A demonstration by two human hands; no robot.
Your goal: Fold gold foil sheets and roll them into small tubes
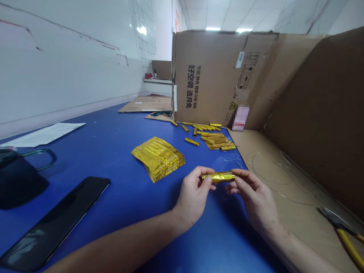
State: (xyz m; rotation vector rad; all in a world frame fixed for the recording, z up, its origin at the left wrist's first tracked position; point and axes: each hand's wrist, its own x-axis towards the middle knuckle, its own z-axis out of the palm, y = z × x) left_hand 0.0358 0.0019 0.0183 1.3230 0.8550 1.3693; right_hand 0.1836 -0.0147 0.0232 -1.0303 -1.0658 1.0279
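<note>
Between my two hands, just above the blue table [119, 223], is a rolled tube of shiny gold foil [220, 177]. My left hand [196, 195] pinches its left end between thumb and fingers. Its right end is gripped by the thumb and fingertips of my right hand [254, 195]. A fanned stack of flat gold foil sheets [159, 157] lies to the left of my hands. Farther back, several finished-looking gold rolls [192, 141] are scattered near some more flat foil pieces [217, 141].
A large cardboard box [216, 76] stands at the back and right. Thin wire [273, 185] and yellow-handled pliers [341, 231] lie on cardboard at right. At left are a phone [59, 223], a dark mug [21, 182] and white paper [45, 134] by the wall.
</note>
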